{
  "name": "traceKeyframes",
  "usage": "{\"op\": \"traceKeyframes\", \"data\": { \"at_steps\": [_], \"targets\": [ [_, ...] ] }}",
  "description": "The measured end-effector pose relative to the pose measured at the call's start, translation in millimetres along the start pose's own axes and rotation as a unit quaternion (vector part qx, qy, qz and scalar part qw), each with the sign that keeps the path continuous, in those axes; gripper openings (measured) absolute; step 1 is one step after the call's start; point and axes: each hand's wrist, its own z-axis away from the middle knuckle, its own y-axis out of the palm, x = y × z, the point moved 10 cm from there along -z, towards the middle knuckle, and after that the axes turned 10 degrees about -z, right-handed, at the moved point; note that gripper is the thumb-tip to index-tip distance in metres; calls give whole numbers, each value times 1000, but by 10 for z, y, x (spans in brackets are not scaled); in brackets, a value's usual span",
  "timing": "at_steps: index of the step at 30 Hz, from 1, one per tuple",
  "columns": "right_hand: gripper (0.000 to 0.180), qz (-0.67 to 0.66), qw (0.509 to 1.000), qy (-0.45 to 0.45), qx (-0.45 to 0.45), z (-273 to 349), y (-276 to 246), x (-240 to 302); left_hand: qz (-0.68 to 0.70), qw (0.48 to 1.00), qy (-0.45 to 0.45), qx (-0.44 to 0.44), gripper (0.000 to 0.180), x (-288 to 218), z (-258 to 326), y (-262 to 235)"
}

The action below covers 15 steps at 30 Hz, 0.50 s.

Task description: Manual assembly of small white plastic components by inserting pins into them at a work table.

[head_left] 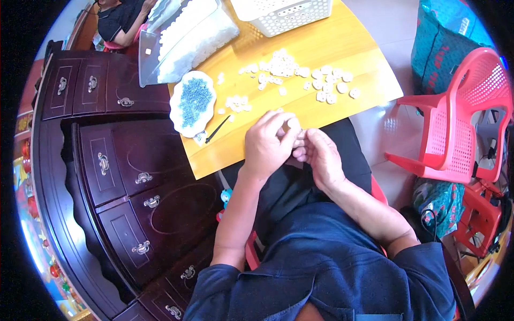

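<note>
My left hand (pixel 269 143) and my right hand (pixel 324 160) meet over the table's near edge, in front of my lap. Both have their fingers bent and pinched together at the tips. What they hold between them is too small to make out. Just beyond lie loose small white pieces (pixel 237 104). Farther back is a heap of white pieces (pixel 282 63), with flat round white pieces (pixel 328 85) to its right. A white scalloped dish (pixel 177 107) at the left holds many tiny blue-grey pieces (pixel 196 100). Beside it rests a thin black tool (pixel 218 129).
A clear plastic bin (pixel 151 56) full of white pieces and a white perforated basket (pixel 292 18) stand on the wooden table (pixel 358 45). Dark drawers (pixel 126 160) flank my left. A red plastic chair (pixel 450 123) and a teal bag (pixel 439 53) are right. Another person (pixel 115 24) sits far left.
</note>
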Motion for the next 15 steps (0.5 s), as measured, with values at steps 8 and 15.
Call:
{"op": "traceKeyframes", "data": {
  "at_steps": [8, 15],
  "targets": [
    [26, -6, 995, 94, -14, 18, -40, -264, -167, 985, 52, 11, 15, -236, -492, 362],
    [24, 23, 995, 100, 5, 22, -57, -326, -115, 988, 97, -46, 25, -360, -602, 417]
  ]
}}
